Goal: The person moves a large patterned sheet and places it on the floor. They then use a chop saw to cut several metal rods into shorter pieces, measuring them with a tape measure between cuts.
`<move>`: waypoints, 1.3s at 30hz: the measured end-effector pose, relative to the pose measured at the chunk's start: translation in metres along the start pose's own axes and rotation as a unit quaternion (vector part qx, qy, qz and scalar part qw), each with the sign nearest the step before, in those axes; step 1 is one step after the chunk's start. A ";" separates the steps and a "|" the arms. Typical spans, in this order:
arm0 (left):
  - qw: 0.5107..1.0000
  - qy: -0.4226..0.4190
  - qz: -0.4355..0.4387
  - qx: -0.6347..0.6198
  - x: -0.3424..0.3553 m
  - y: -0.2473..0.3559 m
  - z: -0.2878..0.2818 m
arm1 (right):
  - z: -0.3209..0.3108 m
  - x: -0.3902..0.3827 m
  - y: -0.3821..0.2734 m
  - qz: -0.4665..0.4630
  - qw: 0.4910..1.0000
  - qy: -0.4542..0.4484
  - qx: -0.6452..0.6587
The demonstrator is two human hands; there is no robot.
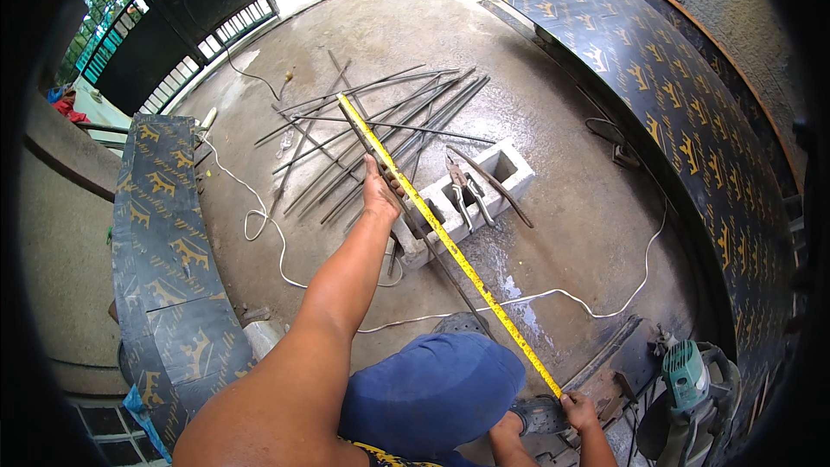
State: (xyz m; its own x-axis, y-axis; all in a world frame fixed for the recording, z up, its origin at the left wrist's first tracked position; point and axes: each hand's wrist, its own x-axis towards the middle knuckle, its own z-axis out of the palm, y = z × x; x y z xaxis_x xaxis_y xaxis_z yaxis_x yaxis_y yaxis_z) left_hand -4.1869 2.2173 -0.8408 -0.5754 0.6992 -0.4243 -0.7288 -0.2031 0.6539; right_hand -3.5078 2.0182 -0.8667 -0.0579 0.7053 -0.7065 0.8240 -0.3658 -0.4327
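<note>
A yellow tape measure blade [462, 261] stretches diagonally from the pile of rods down to the lower right. Beneath it, roughly alongside, runs a dark steel rod [448, 275]. My left hand [381, 194] is closed around the rod, close against the blade. At the blade's near end my right hand [581, 412] pinches the tape measure between its fingers; the tape's case cannot be made out. Just right of the blade, pliers [458, 182] with pale handles lie on a grey hollow concrete block [512, 175]. Another bent rod [497, 183] rests across that block.
Several steel rods [415, 121] lie crisscrossed on the concrete floor. A white cord [562, 293] snakes across it. A green cut-off saw [683, 372] stands at the lower right. Dark printed boards [692, 138] line the right side, others [164, 207] the left. A gate [181, 26] stands behind.
</note>
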 end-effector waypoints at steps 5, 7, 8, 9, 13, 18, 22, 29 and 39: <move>0.994 0.098 0.022 -0.029 -0.015 -0.011 0.036 | -0.005 -0.004 0.003 0.000 1.000 -0.001 0.000; 0.997 0.077 0.013 -0.025 -0.015 -0.014 0.033 | -0.006 -0.003 0.006 -0.005 1.000 -0.007 -0.005; 0.998 0.060 0.010 -0.020 -0.010 -0.012 0.023 | -0.005 -0.001 0.006 -0.010 1.000 -0.010 -0.009; 0.999 0.043 0.007 -0.014 -0.003 -0.010 0.012 | -0.004 0.001 0.006 -0.015 1.000 -0.014 -0.013; 0.999 0.051 0.007 -0.007 0.013 -0.009 -0.007 | -0.001 0.007 0.008 0.006 1.000 -0.022 -0.011; 0.997 0.077 0.010 -0.014 0.000 -0.010 0.010 | 0.003 0.008 0.018 -0.007 1.000 -0.016 -0.009; 0.995 0.098 0.003 -0.005 -0.017 -0.004 0.030 | 0.010 0.012 0.028 0.037 0.999 -0.018 0.019; 0.994 0.038 -0.026 0.098 0.010 -0.023 0.027 | -0.006 -0.006 0.012 0.006 0.995 -0.007 -0.100; 0.964 0.118 -0.040 0.235 0.136 0.045 -0.054 | -0.006 0.027 -0.014 -0.030 0.995 -0.039 -0.091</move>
State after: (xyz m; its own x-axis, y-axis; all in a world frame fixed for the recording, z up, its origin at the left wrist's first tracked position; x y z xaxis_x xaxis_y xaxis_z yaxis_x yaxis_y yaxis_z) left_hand -4.3180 2.2663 -0.9027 -0.6333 0.5136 -0.5789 -0.5577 0.2157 0.8015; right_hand -3.5173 2.0458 -0.8765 -0.1482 0.6713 -0.7262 0.9058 -0.2025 -0.3721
